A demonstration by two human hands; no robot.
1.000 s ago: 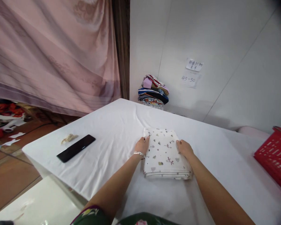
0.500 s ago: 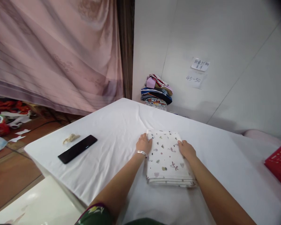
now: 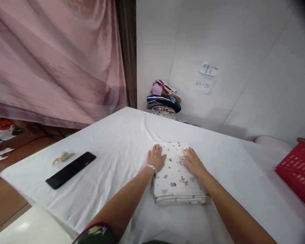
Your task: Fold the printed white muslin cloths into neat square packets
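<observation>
A folded white cloth (image 3: pixel 174 176) printed with small plants and shapes lies on the white-covered table (image 3: pixel 114 145) before me. Its layers show along the near edge. My left hand (image 3: pixel 156 157), with a silver bracelet at the wrist, rests on the cloth's left side, fingers stretched forward. On the far right part of the cloth lies my right hand (image 3: pixel 194 162), palm down with its fingers apart. Neither hand grips anything.
A black phone-like slab (image 3: pixel 70 170) and a small beige bundle (image 3: pixel 63 157) lie to the left. Behind the table's far edge rises a stack of folded fabrics (image 3: pixel 164 98) by the wall. A red plastic basket (image 3: pixel 298 167) stands at the right, and a pink curtain (image 3: pixel 58 61) hangs at left.
Both hands have moved from the cloth's side edges onto its top, the right hand further inward with fingers spread. The view has turned slightly right, showing more of the basket.
</observation>
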